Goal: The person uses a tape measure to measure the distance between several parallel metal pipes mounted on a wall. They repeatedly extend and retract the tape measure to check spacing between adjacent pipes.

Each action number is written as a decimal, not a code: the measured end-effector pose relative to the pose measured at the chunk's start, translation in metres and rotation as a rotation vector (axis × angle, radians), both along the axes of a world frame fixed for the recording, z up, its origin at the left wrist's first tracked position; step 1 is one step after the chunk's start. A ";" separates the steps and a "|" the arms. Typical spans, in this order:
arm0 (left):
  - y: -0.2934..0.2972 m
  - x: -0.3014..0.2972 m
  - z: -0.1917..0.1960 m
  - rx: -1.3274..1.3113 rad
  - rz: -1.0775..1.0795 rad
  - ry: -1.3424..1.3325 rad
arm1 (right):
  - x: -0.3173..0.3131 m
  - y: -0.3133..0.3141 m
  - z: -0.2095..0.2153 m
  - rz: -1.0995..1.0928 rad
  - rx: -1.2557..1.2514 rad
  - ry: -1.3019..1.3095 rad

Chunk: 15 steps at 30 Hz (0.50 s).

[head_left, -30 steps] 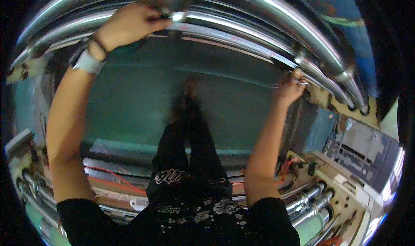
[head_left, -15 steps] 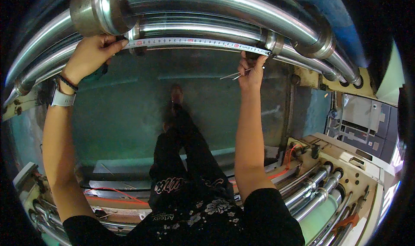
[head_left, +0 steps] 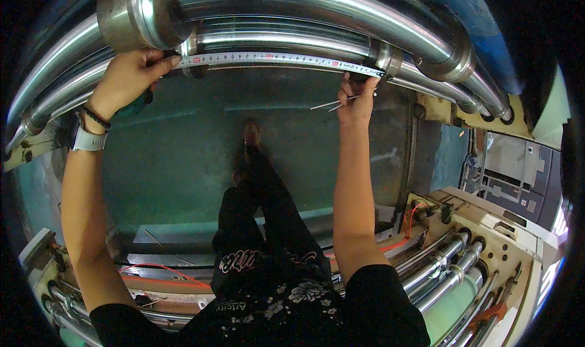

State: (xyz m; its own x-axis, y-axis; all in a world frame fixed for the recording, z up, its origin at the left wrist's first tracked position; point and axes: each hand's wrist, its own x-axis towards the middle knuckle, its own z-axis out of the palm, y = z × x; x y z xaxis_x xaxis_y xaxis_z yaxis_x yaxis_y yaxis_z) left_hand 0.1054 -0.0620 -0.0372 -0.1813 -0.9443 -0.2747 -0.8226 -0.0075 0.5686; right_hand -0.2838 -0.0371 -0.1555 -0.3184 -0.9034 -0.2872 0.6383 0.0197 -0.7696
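Tape measure (head_left: 268, 57), still stretched, barely shifted

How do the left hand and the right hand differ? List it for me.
The left hand has a dark bracelet and a pale-strapped watch at its wrist; the right hand has a bare wrist. The right hand also holds thin metal rods; none show in the left hand. Both hold the tape measure, stretched along a shiny roller.
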 end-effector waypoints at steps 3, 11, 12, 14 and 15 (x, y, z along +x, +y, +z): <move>-0.001 -0.001 0.003 0.021 -0.006 -0.034 | -0.002 0.000 0.000 -0.006 0.010 -0.019; 0.000 0.000 0.000 -0.008 -0.019 0.004 | 0.001 0.000 0.000 -0.011 0.016 0.041; 0.000 0.000 0.002 0.001 -0.020 -0.006 | 0.001 0.000 0.000 -0.010 0.019 0.036; -0.001 -0.001 0.004 0.015 -0.024 -0.024 | 0.001 -0.001 -0.001 -0.012 0.024 0.034; -0.001 0.000 0.004 0.021 -0.026 -0.031 | 0.001 -0.001 -0.001 -0.017 0.026 0.038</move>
